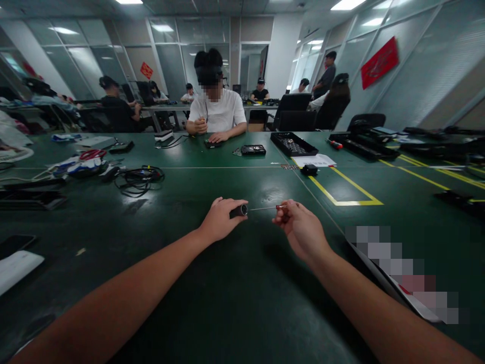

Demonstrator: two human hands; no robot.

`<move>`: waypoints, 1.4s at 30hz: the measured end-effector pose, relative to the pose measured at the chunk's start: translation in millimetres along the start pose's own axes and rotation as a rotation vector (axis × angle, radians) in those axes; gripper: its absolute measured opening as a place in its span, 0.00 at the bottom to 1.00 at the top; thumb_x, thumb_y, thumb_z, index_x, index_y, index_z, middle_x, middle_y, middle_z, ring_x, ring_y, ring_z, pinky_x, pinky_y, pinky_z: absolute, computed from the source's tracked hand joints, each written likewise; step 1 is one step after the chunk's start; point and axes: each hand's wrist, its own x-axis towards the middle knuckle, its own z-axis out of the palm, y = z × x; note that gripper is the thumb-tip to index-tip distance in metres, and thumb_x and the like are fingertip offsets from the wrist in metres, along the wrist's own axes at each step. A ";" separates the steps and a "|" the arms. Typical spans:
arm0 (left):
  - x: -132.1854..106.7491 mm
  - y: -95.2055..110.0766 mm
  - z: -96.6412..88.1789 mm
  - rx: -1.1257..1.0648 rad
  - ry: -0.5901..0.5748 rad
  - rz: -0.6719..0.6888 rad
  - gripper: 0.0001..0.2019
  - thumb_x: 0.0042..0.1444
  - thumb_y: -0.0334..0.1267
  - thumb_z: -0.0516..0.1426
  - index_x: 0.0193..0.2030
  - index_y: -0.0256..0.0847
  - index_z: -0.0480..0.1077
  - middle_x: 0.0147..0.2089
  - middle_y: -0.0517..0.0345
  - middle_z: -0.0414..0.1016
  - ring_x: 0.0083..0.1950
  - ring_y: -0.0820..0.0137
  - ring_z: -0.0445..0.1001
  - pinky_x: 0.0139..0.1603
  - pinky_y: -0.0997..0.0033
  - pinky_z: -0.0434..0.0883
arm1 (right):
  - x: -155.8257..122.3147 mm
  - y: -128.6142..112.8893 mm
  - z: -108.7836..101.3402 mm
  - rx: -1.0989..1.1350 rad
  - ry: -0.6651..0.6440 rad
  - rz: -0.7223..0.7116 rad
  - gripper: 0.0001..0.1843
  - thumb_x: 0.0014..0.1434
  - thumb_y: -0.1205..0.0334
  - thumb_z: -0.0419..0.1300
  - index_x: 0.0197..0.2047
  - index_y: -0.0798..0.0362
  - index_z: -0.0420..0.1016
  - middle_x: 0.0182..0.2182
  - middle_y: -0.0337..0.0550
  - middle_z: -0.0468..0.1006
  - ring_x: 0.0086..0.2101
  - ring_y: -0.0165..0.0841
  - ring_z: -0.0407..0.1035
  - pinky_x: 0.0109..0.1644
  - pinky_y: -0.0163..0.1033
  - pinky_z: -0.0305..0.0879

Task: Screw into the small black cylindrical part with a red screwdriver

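My left hand (220,220) is closed around a dark cylinder (241,210), thumb below and fingers above, its round end facing right. My right hand (301,227) grips a screwdriver (281,207) by its reddish handle. The thin metal shaft (264,208) points left, its tip close to the cylinder's round end; a small gap seems to show between them. Both hands are over the green table (212,313). What the cylinder is exactly, and most of the screwdriver handle, stay hidden by fingers.
Across the table a person (223,111) in a white shirt works on a small dark device. A black tray (293,145) of parts, a small black block (309,170) and yellow tape (358,203) lie ahead right. Coiled black cables (140,177) lie left; a white-edged object (397,293) is beside my right forearm.
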 end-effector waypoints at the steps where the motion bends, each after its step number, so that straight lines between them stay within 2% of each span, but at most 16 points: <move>1: -0.1 -0.2 -0.3 -0.002 -0.008 -0.006 0.19 0.63 0.41 0.62 0.61 0.47 0.72 0.53 0.55 0.80 0.57 0.60 0.75 0.71 0.40 0.55 | -0.7 0.3 0.3 -0.024 0.003 -0.039 0.14 0.53 0.51 0.71 0.33 0.51 0.74 0.27 0.37 0.74 0.28 0.30 0.67 0.33 0.38 0.71; 5: -0.8 2.1 -0.5 -0.009 -0.031 -0.008 0.19 0.63 0.40 0.62 0.60 0.47 0.73 0.53 0.54 0.80 0.57 0.60 0.75 0.72 0.40 0.52 | -4.3 3.0 0.3 -0.206 0.005 -0.210 0.16 0.57 0.45 0.66 0.37 0.49 0.73 0.30 0.38 0.75 0.31 0.33 0.70 0.36 0.41 0.72; 10: -1.1 2.8 0.3 -0.006 -0.034 -0.008 0.19 0.62 0.41 0.63 0.59 0.48 0.73 0.52 0.55 0.80 0.56 0.60 0.75 0.73 0.39 0.51 | -7.8 2.2 -1.2 -0.488 -0.026 -0.378 0.15 0.67 0.45 0.56 0.41 0.48 0.71 0.33 0.40 0.76 0.33 0.35 0.71 0.42 0.46 0.70; 20: -1.9 -0.7 4.9 -0.001 -0.055 0.003 0.21 0.60 0.44 0.64 0.60 0.49 0.73 0.55 0.55 0.79 0.59 0.59 0.74 0.73 0.41 0.50 | -13.9 -2.2 0.3 -0.745 -0.061 -0.458 0.14 0.69 0.48 0.52 0.42 0.49 0.70 0.32 0.43 0.76 0.34 0.38 0.72 0.41 0.47 0.68; 25: -1.9 1.3 3.9 -0.007 -0.064 -0.018 0.21 0.60 0.44 0.64 0.60 0.48 0.73 0.55 0.54 0.79 0.60 0.59 0.74 0.73 0.41 0.49 | -13.9 -2.9 -1.6 -0.782 -0.021 -0.485 0.13 0.70 0.49 0.51 0.42 0.49 0.69 0.32 0.42 0.77 0.33 0.38 0.72 0.40 0.46 0.67; 31: -1.4 -0.2 3.4 -0.023 -0.047 -0.028 0.21 0.62 0.45 0.63 0.60 0.46 0.73 0.52 0.54 0.79 0.56 0.59 0.75 0.70 0.42 0.55 | -14.0 -3.0 -2.4 -0.763 -0.019 -0.487 0.13 0.70 0.49 0.51 0.43 0.48 0.69 0.34 0.43 0.77 0.35 0.39 0.72 0.42 0.47 0.67; 37: -1.4 -0.3 3.8 -0.118 -0.018 -0.062 0.21 0.63 0.46 0.61 0.61 0.44 0.72 0.51 0.52 0.78 0.52 0.60 0.75 0.57 0.55 0.70 | -16.5 -5.7 -0.5 -0.737 0.009 -0.494 0.12 0.70 0.49 0.52 0.44 0.48 0.70 0.35 0.43 0.77 0.36 0.39 0.72 0.43 0.47 0.68; 42: -1.5 3.6 0.6 -0.201 0.039 -0.110 0.20 0.63 0.43 0.61 0.61 0.42 0.71 0.55 0.50 0.76 0.56 0.59 0.74 0.58 0.57 0.70 | -18.7 -7.2 0.0 -0.713 0.014 -0.483 0.13 0.70 0.49 0.53 0.45 0.48 0.70 0.36 0.43 0.77 0.36 0.38 0.72 0.42 0.47 0.68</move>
